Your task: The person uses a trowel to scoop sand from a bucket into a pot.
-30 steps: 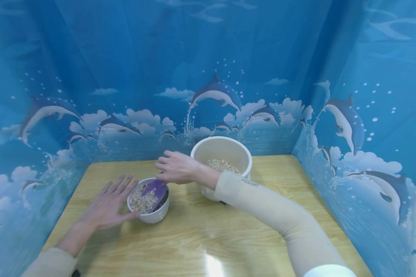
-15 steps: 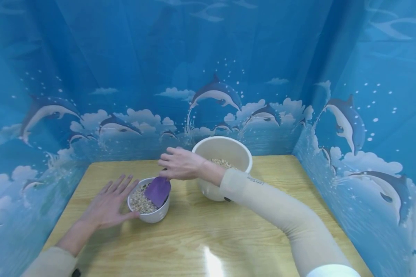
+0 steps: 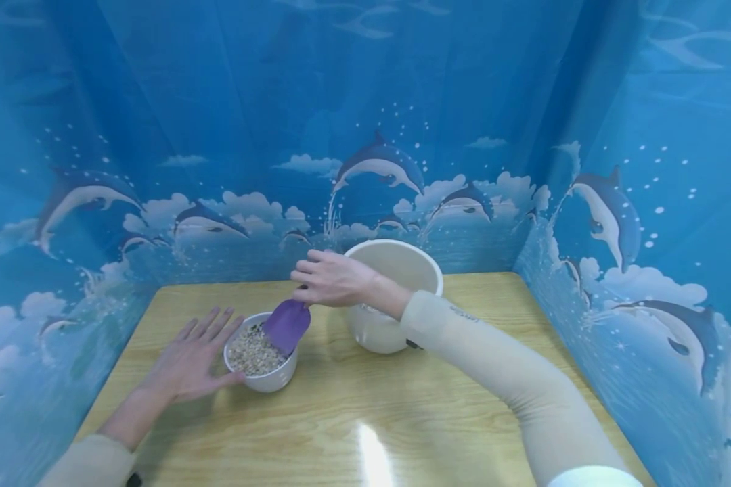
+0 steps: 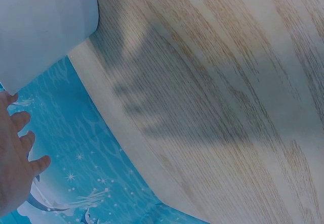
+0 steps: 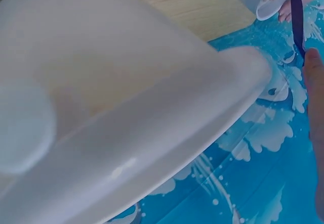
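Observation:
My right hand (image 3: 335,279) grips a purple scoop (image 3: 288,326) by its handle end. Its blade tilts down over the right side of a small white pot (image 3: 272,383), and I see no grains on the blade's visible face. Pale, coarse grains (image 3: 252,353) fill most of the pot's top, with darker bits near the far rim. My left hand (image 3: 191,362) lies with fingers spread straight beside the pot, thumb at its near rim. In the left wrist view, the left fingers (image 4: 23,143) appear near the pot's wall (image 4: 45,27).
Right of the pot stands a larger cream bucket (image 3: 380,335), partly hidden by my right forearm. In the right wrist view its rim (image 5: 152,148) looms close. A wooden table (image 3: 317,419) lies underneath, with dolphin-printed blue curtains (image 3: 250,155) around three sides.
The right hand has moved right and slightly up. The scoop has turned over and drawn toward the pot's right rim, leaving its pale grains in the pot. The left hand stays put.

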The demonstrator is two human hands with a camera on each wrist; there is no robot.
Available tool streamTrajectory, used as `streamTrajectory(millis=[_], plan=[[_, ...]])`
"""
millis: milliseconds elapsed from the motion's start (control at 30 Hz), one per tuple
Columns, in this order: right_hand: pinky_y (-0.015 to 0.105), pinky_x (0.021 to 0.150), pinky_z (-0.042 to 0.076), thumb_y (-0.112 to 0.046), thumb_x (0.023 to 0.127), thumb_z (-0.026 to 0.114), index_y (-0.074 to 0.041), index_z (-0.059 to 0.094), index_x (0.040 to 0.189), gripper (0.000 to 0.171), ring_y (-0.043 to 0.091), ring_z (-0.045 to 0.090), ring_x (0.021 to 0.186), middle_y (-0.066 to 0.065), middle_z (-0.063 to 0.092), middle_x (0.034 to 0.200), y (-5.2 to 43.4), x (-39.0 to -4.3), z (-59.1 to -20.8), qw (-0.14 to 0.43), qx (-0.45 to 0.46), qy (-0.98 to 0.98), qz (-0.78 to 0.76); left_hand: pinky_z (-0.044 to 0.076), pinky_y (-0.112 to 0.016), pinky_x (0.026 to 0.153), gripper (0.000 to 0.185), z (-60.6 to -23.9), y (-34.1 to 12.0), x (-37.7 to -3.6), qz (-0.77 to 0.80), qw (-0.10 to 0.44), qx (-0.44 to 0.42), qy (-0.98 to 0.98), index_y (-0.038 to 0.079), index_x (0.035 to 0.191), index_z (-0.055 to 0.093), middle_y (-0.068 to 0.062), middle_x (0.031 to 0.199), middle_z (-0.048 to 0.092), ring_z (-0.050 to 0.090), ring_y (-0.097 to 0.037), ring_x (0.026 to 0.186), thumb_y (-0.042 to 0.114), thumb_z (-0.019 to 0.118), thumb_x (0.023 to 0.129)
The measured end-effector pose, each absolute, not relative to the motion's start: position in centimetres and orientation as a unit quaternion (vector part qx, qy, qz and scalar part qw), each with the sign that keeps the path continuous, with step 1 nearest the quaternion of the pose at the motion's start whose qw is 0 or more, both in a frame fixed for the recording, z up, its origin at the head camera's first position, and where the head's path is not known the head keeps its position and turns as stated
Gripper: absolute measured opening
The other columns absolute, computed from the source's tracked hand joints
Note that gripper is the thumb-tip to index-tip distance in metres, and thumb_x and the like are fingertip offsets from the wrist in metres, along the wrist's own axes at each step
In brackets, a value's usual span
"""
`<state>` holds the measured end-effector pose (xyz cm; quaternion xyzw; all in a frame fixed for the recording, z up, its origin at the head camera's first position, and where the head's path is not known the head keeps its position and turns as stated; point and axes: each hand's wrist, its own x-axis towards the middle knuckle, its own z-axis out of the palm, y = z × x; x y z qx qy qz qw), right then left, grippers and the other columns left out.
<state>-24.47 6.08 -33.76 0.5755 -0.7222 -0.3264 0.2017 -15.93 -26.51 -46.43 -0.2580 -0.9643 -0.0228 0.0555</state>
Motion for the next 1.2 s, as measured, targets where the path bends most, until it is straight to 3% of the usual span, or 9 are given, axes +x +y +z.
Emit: streamTrajectory(millis=[133, 533, 867, 1200], plan=[[0.031, 0.099, 0.053, -0.053, 0.109, 0.043, -0.029, 0.063, 0.133, 0.039, 0.015, 0.063, 0.117, -0.003, 0.068, 0.129, 7.1, -24.8, -33.7, 0.215, 0.570, -0.733, -0.303, 0.027, -0.071, 0.127, 0.110, -46.4, -26.5, -15.9, -0.026, 0.057, -0.259, -0.964, 0.009, 0.166, 0.031, -0.025, 0.172, 0.028, 0.030, -0.050, 0.157, 0.078, 0.064, 0.087], [0.032, 0.093, 0.053, -0.053, 0.111, 0.043, -0.029, 0.067, 0.123, 0.036, 0.016, 0.063, 0.110, -0.004, 0.069, 0.118, 9.8, -25.3, -33.6, 0.200, 0.544, -0.777, -0.245, 0.027, -0.070, 0.128, 0.109, -46.4, -26.5, -15.9, -0.023, 0.057, -0.259, -0.964, 0.010, 0.166, 0.030, -0.024, 0.172, 0.027, 0.029, -0.050, 0.158, 0.078, 0.062, 0.088], [0.031, 0.084, 0.049, -0.053, 0.108, 0.050, -0.027, 0.068, 0.110, 0.032, 0.016, 0.060, 0.095, -0.004, 0.069, 0.105, 12.4, -25.6, -33.9, 0.243, 0.537, -0.785, -0.191, 0.029, -0.071, 0.126, 0.109, -46.5, -26.6, -15.8, -0.028, 0.070, -0.265, -0.961, 0.009, 0.165, 0.032, -0.025, 0.172, 0.029, 0.032, -0.051, 0.157, 0.078, 0.064, 0.087], [0.029, 0.081, 0.048, -0.050, 0.104, 0.061, -0.025, 0.070, 0.104, 0.027, 0.015, 0.056, 0.089, -0.005, 0.069, 0.101, 15.1, -25.7, -34.2, 0.233, 0.504, -0.820, -0.137, 0.030, -0.070, 0.126, 0.108, -46.3, -26.5, -15.8, -0.019, 0.077, -0.274, -0.959, 0.008, 0.165, 0.033, -0.026, 0.171, 0.030, 0.033, -0.051, 0.156, 0.077, 0.063, 0.088]])
